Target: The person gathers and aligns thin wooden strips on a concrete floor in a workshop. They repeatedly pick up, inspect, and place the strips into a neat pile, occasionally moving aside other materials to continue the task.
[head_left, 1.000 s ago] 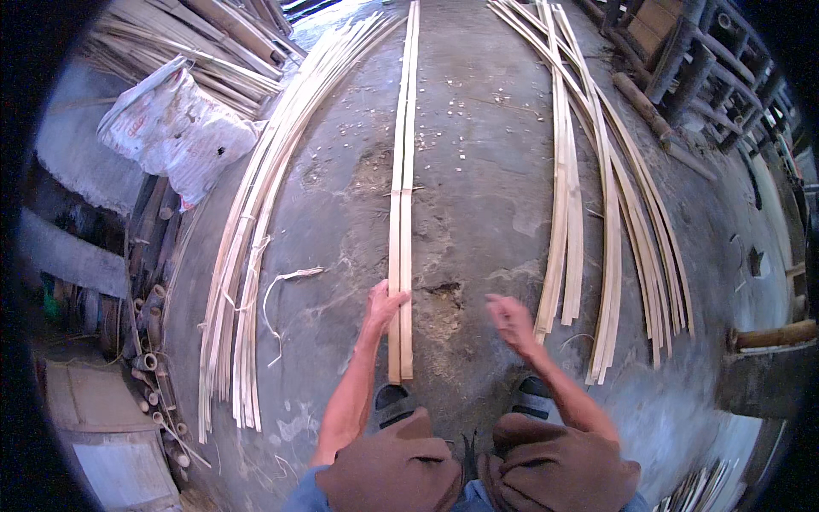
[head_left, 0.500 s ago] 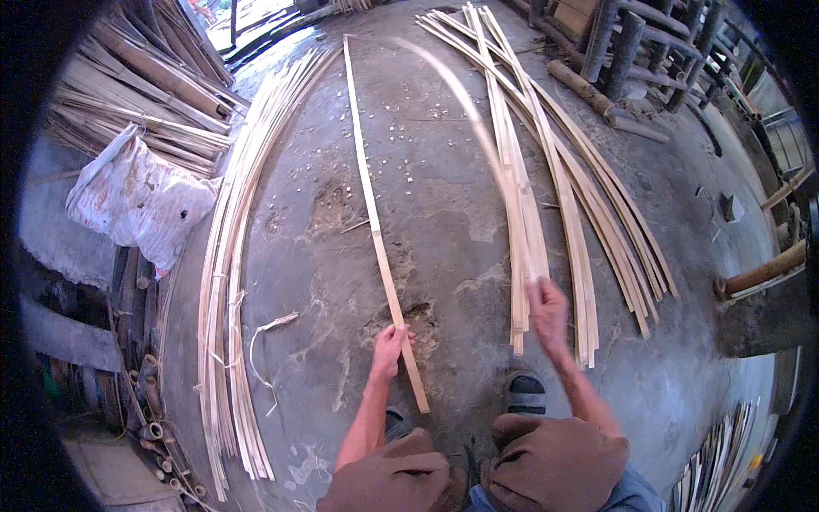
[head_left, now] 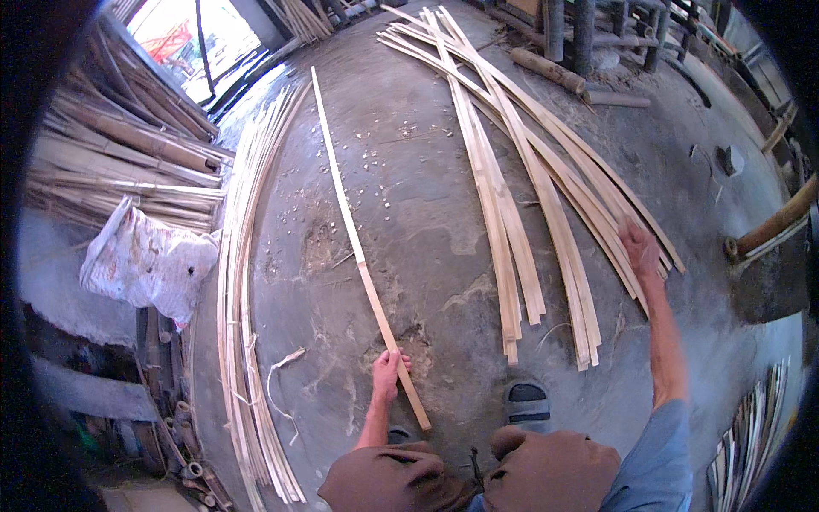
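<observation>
Left hand [head_left: 388, 374] rests on the near end of a single long bamboo strip [head_left: 358, 256], fingers [head_left: 394, 358] curled over its edge and pinching it against the concrete floor [head_left: 409, 188]; the strip runs from just past the fingers away up the floor to the far doorway side. Right hand [head_left: 640, 247] is stretched out to the fan of loose strips [head_left: 520, 196], fingers flat on the near ends of the outermost ones (whether they close on one I cannot tell, too small).

Doing this well, as a judgement: keep the left pinch low and near the strip's end so the long piece does not swing, and take only one strip from the fan by its end, sliding it along its length rather than across the others.

Edges and room: bare floor lies between the two sets of fingers, wide enough to lay a strip down. Left of the left fingers sits a curved bundle of thin strips [head_left: 243, 307], near but apart, with a white sack [head_left: 145, 260] and stacked poles [head_left: 128, 154] beyond. Past the right fingers, a log end [head_left: 776, 222] and a low dark edge limit the reach. Sandalled foot [head_left: 529, 399] sits close below the fan's ends.
</observation>
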Available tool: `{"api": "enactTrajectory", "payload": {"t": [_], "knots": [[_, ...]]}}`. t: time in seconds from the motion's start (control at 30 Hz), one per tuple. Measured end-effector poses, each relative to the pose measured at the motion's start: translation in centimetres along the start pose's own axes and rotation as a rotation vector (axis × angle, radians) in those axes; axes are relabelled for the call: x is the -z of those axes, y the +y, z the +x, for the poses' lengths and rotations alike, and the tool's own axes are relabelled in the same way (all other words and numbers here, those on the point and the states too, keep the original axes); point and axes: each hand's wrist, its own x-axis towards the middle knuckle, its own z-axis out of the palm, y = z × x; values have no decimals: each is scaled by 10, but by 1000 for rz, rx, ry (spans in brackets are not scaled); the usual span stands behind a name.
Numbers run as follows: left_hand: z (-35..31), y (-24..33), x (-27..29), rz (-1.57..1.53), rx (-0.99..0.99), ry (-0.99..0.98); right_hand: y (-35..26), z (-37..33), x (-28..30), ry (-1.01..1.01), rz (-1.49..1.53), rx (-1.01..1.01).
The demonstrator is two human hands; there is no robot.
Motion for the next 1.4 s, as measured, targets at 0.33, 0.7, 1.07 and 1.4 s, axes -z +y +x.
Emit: {"api": "enactTrajectory", "payload": {"t": [0.33,0.7,1.07,1.4], "knots": [[-19,11,-21,63,-36,258,71,67,29,-159,-287,-21],[-56,112,-156,25,-443,192,-121,-117,-91,-277,897,277],[-40,120,-191,145,-474,-187,-275,-196,-44,-274,852,100],[-74,19,-71,317,-153,9,-233,-145,-76,-145,648,-11]]}}
